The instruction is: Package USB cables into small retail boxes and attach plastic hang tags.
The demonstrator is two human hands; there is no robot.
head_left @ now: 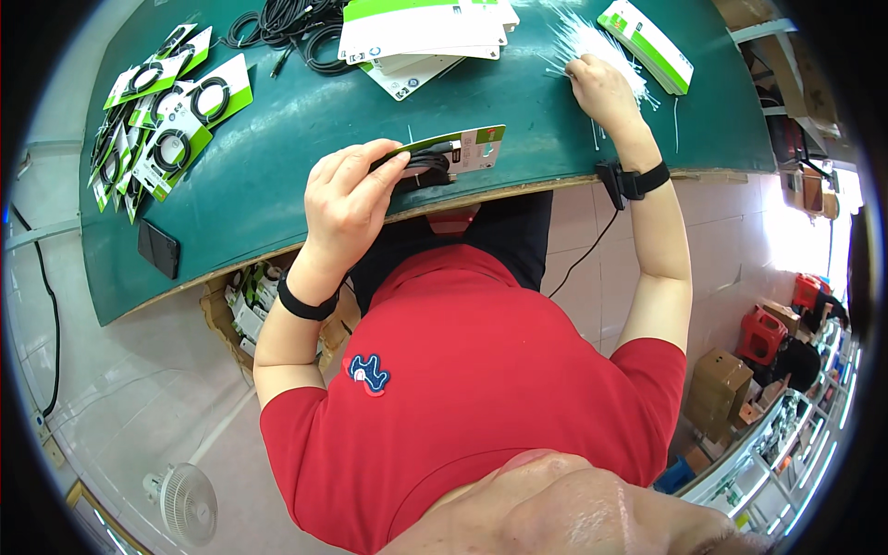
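"Green, wide table [268,166] first! What's the biggest thing on it?"

"The messy heap of white-and-green cards with looped black cables [169,153], at the left end. Maybe it sits there to be out of the way."

"And next?"

"The big stack of flat white-and-green cards [421,32] at the far side. Loose black cables [294,28] lie just left of it, and a spiky pile of thin white plastic ties [592,42] is to its right. I think they're all there so the hands can reach them."

"What are the hands doing?"

"The left hand [351,194] pinches one end of a single white-and-green card [476,153]. The right hand [606,92] has its fingertips bunched at the pile's near edge. I can't tell if they grip a tie."

"Where's that card?"

"Near the table's front edge, poking out to the right of the left hand, well apart from the right one. A bundled black cable [425,162] is against its near side, partly under the fingers. Pinching both probably stops the cable slipping."
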